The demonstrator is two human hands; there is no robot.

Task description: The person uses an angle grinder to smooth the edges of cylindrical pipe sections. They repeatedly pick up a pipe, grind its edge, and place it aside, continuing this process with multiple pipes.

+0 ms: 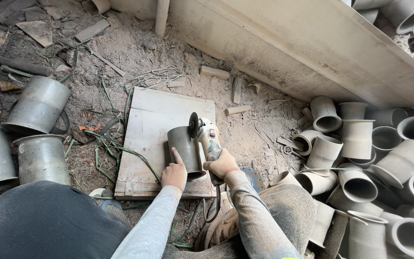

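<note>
Dusty ground, a wooden board (149,124) under both hands. Left hand (174,173) grips the grey pipe piece (185,149); right hand (222,164) clamps the angle grinder (206,136) just beside it.

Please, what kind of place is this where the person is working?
Probably a small, rough metal workshop on a dirt floor. The right hand holds an angle grinder against a metal cylinder steadied by the left hand on a wooden board. Many similar flared pieces are heaped alongside.
</note>
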